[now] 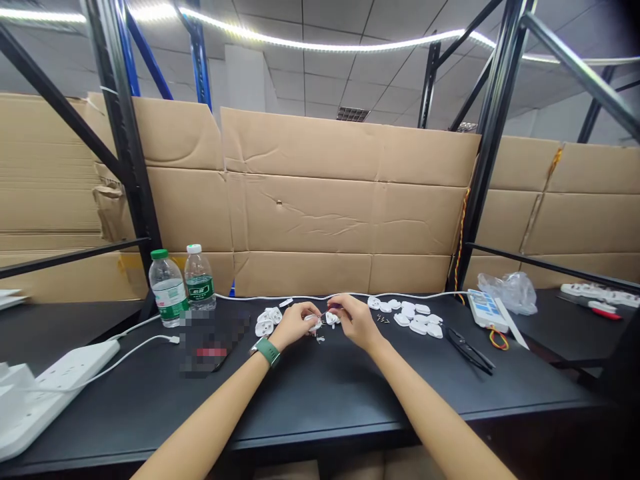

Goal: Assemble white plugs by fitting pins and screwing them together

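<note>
In the left grip (295,325), a white casing (313,323) is pinched between thumb and fingers, partly covered by them. In the right grip (353,320), just right of the casing, a slim dark tool (325,312) is held by drawn-in fingertips, aimed towards the casing; whether contact is made cannot be told. Between the grips, just beside the casing, a second white part (331,319) is seen, and on the near side a few pale bits (321,340) are scattered over the black surface (320,407).

Left of the casing now: white pieces (264,327) are bunched together, and farther left two bottles (199,283) are stood upright. Well to the left and nearer, a white power strip (60,393) is laid.

Right of the casing: tiny metal pieces (383,319) are strewn, then white covers (418,327) are clustered, then dark pliers (473,351) are rested. Behind the casing, the whole width is backed by cardboard (310,220).
</note>
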Demonstrator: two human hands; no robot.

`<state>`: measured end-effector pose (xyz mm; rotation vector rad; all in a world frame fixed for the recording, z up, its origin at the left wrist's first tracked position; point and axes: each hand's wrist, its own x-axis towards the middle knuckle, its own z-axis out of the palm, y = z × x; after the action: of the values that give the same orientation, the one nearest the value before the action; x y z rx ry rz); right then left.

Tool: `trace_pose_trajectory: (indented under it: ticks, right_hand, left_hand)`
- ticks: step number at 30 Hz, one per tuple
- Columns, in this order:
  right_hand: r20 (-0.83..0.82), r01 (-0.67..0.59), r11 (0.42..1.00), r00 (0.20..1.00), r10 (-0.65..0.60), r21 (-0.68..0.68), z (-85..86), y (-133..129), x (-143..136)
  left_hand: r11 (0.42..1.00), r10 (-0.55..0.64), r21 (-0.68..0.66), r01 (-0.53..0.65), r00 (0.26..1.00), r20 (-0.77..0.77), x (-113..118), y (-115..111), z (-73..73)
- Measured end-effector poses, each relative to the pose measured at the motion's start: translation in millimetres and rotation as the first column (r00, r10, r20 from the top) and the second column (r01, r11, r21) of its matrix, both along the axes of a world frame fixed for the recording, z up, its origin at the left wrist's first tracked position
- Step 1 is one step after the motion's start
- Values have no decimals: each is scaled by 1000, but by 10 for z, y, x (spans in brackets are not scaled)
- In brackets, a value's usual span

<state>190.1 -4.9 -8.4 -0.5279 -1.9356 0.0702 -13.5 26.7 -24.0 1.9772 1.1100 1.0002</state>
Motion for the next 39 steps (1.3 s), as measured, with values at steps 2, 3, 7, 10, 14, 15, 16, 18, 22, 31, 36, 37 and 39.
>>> trace_pose_trajectory:
  ticks: [2, 3, 7, 10, 14, 15, 16, 18, 22, 31, 36, 37, 39]
  right_hand:
    - [-26, 29, 1000, 999, -29, -3, -7, 10, 5]
    - [-36, 40, 999, 999, -41, -17, -7, 9, 6]
    - [-78, 55, 993, 995, -63, -104, 5, -5, -2]
    - [-111, 83, 988, 989, -97, -130, -2, 11, -11]
    - [-134, 144, 973, 976, -169, -180, -16, 43, -10]
    - [-134, 160, 968, 973, -188, -195, -14, 47, -7]
    - [-125, 178, 962, 970, -207, -207, -10, 49, -2]
    - [-80, 218, 953, 968, -239, -210, 3, 54, 13]
    - [8, 264, 941, 963, -268, -210, 17, 81, 53]
    - [-48, 149, 964, 985, -164, -220, -4, 121, 57]
    - [59, 166, 963, 986, -157, -211, -17, 93, 74]
    - [67, 159, 965, 987, -148, -208, -24, 98, 78]
    - [87, 161, 966, 985, -146, -200, -40, 116, 85]
  left_hand:
    - [1000, -8, -7, 9, 1000, 15, -8, 18, -13]
    - [1000, -9, -11, 9, 1000, 20, -10, 23, -17]
    - [1000, -5, -9, 6, 1000, 23, -13, 17, -26]
    - [1000, -16, 5, 16, 1000, 15, -10, 10, -31]
    - [999, -9, 36, 9, 1000, 8, -2, 18, -47]
    - [999, -3, 45, 3, 1000, 5, -1, 22, -51]
    - [999, 4, 53, -4, 1000, 2, 0, 25, -55]
    - [998, 19, 64, -19, 1000, -7, -2, 30, -56]
    - [996, 62, 66, -61, 998, -19, -18, 22, -20]
    - [973, 213, 90, -212, 977, 5, -40, -49, 128]
    - [965, 247, 93, -247, 969, 3, -61, -46, 130]
    - [962, 254, 99, -253, 967, 0, -65, -43, 127]
    - [959, 264, 115, -261, 965, -11, -69, -42, 122]
